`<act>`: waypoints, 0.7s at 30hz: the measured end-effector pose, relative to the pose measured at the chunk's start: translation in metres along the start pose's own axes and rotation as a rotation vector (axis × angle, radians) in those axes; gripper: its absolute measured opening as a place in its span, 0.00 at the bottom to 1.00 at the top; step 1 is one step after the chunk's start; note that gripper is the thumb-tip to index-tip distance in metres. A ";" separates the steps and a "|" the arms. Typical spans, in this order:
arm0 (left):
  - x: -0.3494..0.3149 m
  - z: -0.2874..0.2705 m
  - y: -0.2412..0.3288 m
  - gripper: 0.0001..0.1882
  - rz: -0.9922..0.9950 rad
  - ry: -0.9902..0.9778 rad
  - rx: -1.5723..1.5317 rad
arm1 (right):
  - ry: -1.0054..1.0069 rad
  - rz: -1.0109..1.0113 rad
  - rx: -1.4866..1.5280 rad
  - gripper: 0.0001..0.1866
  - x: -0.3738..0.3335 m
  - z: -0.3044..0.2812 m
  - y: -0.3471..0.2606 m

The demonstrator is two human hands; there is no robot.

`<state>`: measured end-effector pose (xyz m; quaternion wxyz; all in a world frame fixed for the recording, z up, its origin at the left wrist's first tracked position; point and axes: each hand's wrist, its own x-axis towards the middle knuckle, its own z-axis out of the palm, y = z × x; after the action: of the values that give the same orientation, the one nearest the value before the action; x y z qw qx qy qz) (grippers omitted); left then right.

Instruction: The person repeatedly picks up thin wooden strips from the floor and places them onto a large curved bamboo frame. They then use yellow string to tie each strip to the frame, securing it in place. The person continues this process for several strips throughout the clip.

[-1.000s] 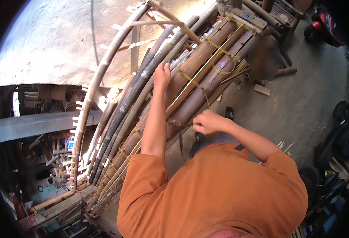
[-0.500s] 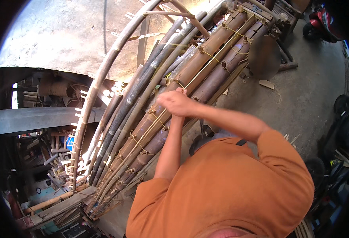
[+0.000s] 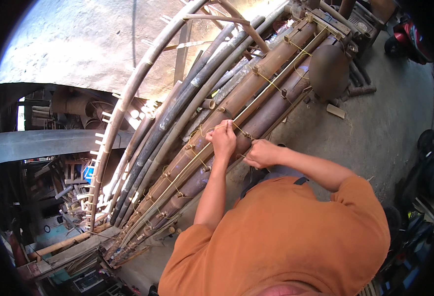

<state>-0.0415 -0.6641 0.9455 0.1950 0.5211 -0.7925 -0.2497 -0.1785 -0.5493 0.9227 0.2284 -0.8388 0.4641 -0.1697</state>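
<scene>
Two thick brown bamboo tubes point(image 3: 276, 64) lie side by side on a long slanting frame. Thin yellow cord point(image 3: 270, 83) is laced over them and around small wooden pegs point(image 3: 284, 92), with a slim pale strip between the tubes. My left hand point(image 3: 223, 142) is closed over the middle of the tubes, yellow cord at its pinched fingertips. Nearer to my body, my right hand point(image 3: 262, 154) is closed beside the near tube. A short length of cord shows at its fingers; the rest of its grip is hidden.
Dark bamboo poles point(image 3: 177, 101) lie along the far side, beside a curved pole point(image 3: 123, 101) with short pegs. A wooden bar point(image 3: 328, 23) crosses the upper end. Scrap wood point(image 3: 336, 111) lies on the concrete floor. A red motorbike point(image 3: 408, 38) stands at upper right.
My right hand has come away from over my left hand and moved right, toward my body. The hands are now apart, and my left hand shows fully.
</scene>
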 end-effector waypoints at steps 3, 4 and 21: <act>0.038 -0.020 0.015 0.15 0.060 0.031 -0.474 | 0.120 0.132 0.444 0.22 0.012 -0.007 -0.018; 0.064 -0.029 0.015 0.17 0.045 0.032 -0.626 | 0.122 0.138 0.368 0.22 0.012 -0.004 -0.021; -0.051 -0.130 -0.142 0.14 -0.014 -0.171 0.148 | 0.846 0.892 2.181 0.18 0.081 0.122 -0.150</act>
<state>0.1548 -0.6892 0.9620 0.0857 0.5163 -0.8190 -0.2355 0.0285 -0.5218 0.9071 0.6741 0.1374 0.3621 -0.6290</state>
